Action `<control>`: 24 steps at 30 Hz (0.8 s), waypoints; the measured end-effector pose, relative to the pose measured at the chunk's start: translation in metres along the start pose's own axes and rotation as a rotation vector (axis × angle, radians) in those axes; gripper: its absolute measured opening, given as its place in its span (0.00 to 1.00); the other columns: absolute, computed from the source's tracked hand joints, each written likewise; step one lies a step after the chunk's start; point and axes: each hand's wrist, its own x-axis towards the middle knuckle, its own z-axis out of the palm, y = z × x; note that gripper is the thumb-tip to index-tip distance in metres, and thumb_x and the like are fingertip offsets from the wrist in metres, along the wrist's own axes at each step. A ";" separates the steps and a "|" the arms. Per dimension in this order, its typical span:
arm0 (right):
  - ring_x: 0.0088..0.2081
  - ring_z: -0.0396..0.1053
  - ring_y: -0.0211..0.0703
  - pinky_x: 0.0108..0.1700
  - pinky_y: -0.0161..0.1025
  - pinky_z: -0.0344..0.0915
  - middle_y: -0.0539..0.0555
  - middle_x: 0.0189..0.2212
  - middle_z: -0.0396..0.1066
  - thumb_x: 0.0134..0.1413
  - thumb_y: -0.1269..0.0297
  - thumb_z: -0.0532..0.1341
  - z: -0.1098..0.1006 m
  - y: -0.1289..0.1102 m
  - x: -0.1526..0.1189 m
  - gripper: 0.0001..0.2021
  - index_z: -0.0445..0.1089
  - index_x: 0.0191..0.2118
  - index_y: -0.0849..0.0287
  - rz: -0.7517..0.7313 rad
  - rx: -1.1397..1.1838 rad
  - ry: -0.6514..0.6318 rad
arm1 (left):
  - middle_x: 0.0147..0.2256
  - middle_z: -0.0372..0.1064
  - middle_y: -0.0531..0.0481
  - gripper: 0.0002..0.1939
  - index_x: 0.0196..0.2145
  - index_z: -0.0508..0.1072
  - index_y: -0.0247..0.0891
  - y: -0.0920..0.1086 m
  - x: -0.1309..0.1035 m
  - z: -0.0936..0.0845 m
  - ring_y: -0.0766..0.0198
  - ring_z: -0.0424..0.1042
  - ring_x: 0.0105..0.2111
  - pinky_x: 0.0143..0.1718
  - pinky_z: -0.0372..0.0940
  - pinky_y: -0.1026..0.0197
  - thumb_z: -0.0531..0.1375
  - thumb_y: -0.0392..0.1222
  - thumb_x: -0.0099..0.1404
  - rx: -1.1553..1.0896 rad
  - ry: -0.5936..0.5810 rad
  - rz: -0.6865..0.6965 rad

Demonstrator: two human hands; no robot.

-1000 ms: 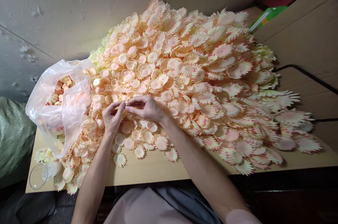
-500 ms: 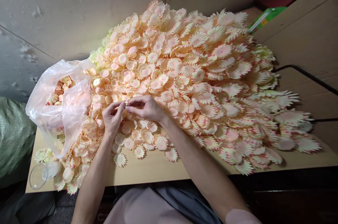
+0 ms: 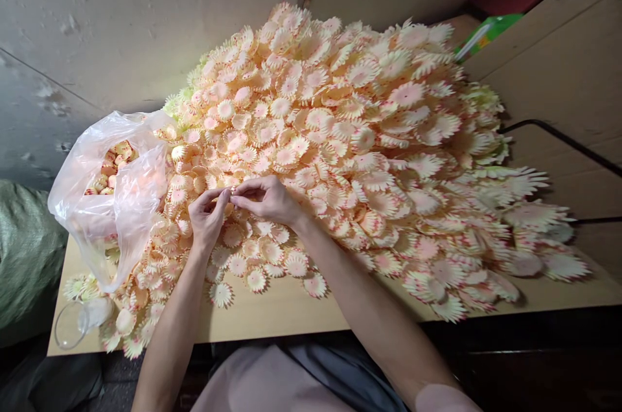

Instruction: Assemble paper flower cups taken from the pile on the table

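My left hand [image 3: 208, 210] and my right hand [image 3: 265, 197] meet fingertip to fingertip over the near left part of a big heap of petal discs [image 3: 311, 120]. Both hands are closed in a pinch. Between the fingertips shows a tiny pale bit, too small to name. The discs are cream to pale pink with fringed, red-tipped edges, like artificial flower layers. Small discs lie around and under my hands, and a few single ones, such as a fringed disc [image 3: 221, 294], rest on bare wood nearer to me.
A translucent plastic bag [image 3: 92, 146] at the left holds rolled pieces with red edges. A clear round cup [image 3: 70, 326] lies at the table's [image 3: 272, 324] left corner. A green sack [image 3: 29, 263] stands beside it. Cardboard [image 3: 564, 94] and a black rod [image 3: 568, 140] border the right.
Almost nothing differs. The hands stay pinched together in the same place, and the view has shifted very slightly.
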 end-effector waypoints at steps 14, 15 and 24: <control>0.33 0.77 0.43 0.39 0.38 0.75 0.54 0.31 0.79 0.44 0.63 0.70 0.000 0.003 0.001 0.08 0.78 0.32 0.61 0.064 0.072 0.012 | 0.32 0.80 0.46 0.11 0.33 0.80 0.35 -0.001 0.000 0.000 0.64 0.78 0.31 0.32 0.72 0.67 0.66 0.47 0.60 0.000 -0.008 0.027; 0.33 0.77 0.43 0.39 0.38 0.75 0.54 0.31 0.79 0.44 0.63 0.70 0.000 0.003 0.001 0.08 0.78 0.32 0.61 0.065 0.072 0.011 | 0.32 0.80 0.46 0.12 0.34 0.81 0.35 -0.001 0.000 0.000 0.64 0.78 0.31 0.32 0.72 0.66 0.66 0.47 0.60 0.002 -0.009 0.027; 0.29 0.76 0.41 0.34 0.36 0.74 0.53 0.28 0.79 0.44 0.62 0.70 0.002 0.002 0.000 0.07 0.78 0.30 0.60 0.078 0.058 0.029 | 0.30 0.79 0.47 0.12 0.33 0.80 0.34 -0.001 -0.001 0.001 0.65 0.77 0.29 0.29 0.71 0.67 0.66 0.48 0.60 0.046 0.008 0.043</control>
